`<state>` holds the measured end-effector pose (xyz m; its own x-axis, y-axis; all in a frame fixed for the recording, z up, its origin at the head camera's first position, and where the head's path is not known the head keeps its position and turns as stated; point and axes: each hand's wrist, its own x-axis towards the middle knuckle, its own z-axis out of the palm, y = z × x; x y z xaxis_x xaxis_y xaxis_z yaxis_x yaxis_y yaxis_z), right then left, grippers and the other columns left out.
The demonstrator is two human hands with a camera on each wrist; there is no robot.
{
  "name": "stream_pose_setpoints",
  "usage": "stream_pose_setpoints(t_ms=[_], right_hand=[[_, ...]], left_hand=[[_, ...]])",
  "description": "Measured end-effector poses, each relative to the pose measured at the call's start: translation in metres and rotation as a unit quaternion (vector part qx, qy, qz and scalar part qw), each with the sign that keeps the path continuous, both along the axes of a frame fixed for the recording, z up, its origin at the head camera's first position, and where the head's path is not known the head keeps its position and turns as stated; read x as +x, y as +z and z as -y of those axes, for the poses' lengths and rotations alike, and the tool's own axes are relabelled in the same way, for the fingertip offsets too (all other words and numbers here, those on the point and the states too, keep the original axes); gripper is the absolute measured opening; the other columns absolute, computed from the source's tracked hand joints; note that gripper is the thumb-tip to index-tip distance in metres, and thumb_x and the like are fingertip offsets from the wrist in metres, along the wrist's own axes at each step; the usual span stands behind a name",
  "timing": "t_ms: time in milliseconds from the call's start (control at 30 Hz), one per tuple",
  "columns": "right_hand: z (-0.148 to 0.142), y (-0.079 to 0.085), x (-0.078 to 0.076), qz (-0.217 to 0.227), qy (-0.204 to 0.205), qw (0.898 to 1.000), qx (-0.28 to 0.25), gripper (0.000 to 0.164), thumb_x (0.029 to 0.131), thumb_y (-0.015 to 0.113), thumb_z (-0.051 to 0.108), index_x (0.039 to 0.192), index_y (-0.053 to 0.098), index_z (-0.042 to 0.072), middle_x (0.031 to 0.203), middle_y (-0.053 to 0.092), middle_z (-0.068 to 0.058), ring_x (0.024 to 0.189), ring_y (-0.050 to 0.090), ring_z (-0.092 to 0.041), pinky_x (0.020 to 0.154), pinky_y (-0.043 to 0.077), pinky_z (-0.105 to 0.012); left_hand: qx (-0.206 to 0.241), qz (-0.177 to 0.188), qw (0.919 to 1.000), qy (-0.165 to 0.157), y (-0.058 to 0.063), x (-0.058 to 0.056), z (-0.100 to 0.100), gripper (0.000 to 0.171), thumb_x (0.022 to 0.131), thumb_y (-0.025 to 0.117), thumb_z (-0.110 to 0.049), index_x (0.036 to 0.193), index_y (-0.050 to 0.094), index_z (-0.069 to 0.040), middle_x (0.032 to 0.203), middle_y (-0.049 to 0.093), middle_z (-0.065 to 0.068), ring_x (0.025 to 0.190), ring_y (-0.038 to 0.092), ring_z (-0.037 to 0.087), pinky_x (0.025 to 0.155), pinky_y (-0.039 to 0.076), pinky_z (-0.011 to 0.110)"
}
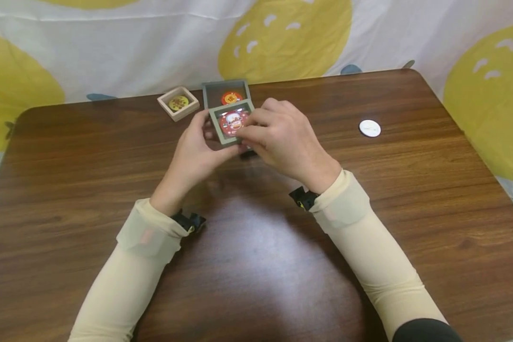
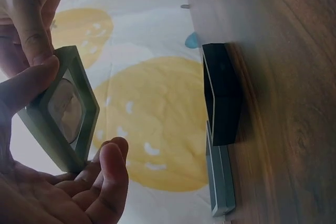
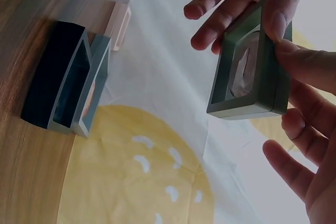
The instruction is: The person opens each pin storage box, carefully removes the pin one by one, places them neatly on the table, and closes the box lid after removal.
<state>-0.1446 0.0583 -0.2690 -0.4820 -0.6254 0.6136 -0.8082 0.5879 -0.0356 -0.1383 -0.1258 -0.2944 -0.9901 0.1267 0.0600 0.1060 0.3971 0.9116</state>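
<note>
A small green square frame (image 1: 224, 137) is raised above the table, tilted, with a red round badge (image 1: 232, 122) inside it. My left hand (image 1: 196, 142) grips its left side and lower edge, thumb on the front rim and fingers behind. From the other side my right hand (image 1: 286, 133) pinches the lower right corner, its fingertips overlapping part of the badge. In the left wrist view the frame (image 2: 89, 98) shows edge-on, a pale shiny disc (image 2: 66, 111) visible in its opening. Both thumbs meet near one corner of the frame (image 3: 244, 109) in the right wrist view.
Behind the hands stand a grey-blue box (image 1: 211, 95) holding an orange-red badge (image 1: 231, 98) and a beige box (image 1: 188, 113) with a yellow badge (image 1: 178, 103). A dark box (image 2: 228, 98) sits beside the grey-blue one. To the right lies a white disc (image 1: 369, 128).
</note>
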Motion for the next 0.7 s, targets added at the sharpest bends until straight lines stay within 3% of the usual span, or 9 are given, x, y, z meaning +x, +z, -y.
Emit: stream_pose_setpoints(t_ms=[367,567,700], right_hand=[[-0.001,-0.005,-0.003,0.023,0.037,0.999,-0.007,0.014,0.084,0.069,0.007,0.096,0.073,0.006,0.095,0.07,-0.008,0.093,0.061,-0.026,0.086,0.052,-0.038],[-0.004,-0.008,-0.005,0.012,0.04,0.999,0.015,0.023,0.082,0.067,0.004,0.105,0.072,0.007,0.102,0.071,-0.01,0.098,0.064,-0.028,0.092,0.052,-0.041],[-0.004,-0.011,-0.006,0.011,0.048,0.999,0.014,0.035,0.082,0.064,0.001,0.115,0.069,0.013,0.106,0.071,-0.01,0.097,0.066,-0.028,0.089,0.054,-0.041]], left_hand=[[-0.002,0.015,0.9994,0.03,-0.001,0.0,0.002,0.076,0.071,0.083,-0.024,0.132,0.043,-0.005,0.118,0.059,0.011,0.101,0.061,0.022,0.077,0.049,0.028],[-0.014,0.008,0.9992,0.036,-0.002,0.001,0.0,0.077,0.07,0.084,-0.026,0.132,0.044,-0.005,0.115,0.062,0.012,0.1,0.063,0.023,0.08,0.05,0.034],[-0.017,0.005,0.9992,0.035,-0.002,0.001,-0.001,0.075,0.071,0.083,-0.027,0.131,0.045,-0.005,0.113,0.065,0.012,0.098,0.064,0.023,0.081,0.051,0.036]])
